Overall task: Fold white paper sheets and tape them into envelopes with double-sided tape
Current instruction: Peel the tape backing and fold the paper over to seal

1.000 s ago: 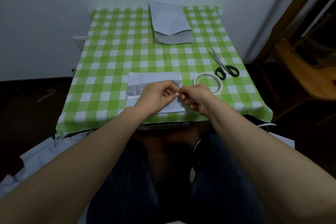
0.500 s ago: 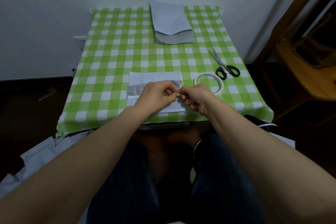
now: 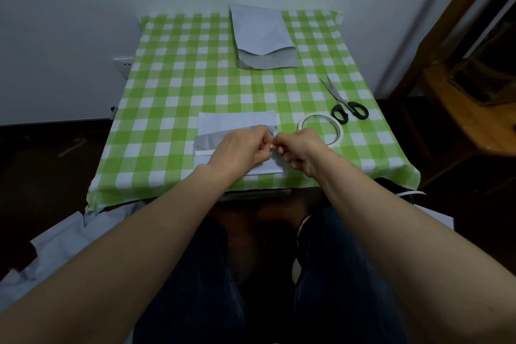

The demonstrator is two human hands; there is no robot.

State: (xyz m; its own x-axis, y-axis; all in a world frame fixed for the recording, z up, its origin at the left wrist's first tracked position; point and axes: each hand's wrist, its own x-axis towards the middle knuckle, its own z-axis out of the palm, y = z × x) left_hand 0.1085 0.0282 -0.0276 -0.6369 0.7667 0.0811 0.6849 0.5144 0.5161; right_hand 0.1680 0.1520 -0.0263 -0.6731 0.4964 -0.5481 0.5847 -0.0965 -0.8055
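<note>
Pinching at one small spot, the left hand and right hand meet fingertip to fingertip over the right end of the sheet.

- Fingers: both sets curled closed, tips touching at a pale sliver between them; probably tape backing or a tape end, too small to tell.
- Sheet: white, partly folded, flat on the surface directly under and beyond the fingers; a narrow white strip shows along its edge left of the left fingers.
- Tape roll: just right of the right fingers, partly hidden by that hand.
- Scissors: beyond the roll, apart from both hands.
- Finished envelopes: stacked well beyond the fingers, at the far edge.
- Loose paper: on the floor, near side, left.

Change over the last second: almost none. Hands, sheet, roll and scissors hold the same places; the pinch has not parted. Judgement: the fiddly step, likely freeing the tape liner, is stalled or slow; sealing of this envelope is not yet done.
</note>
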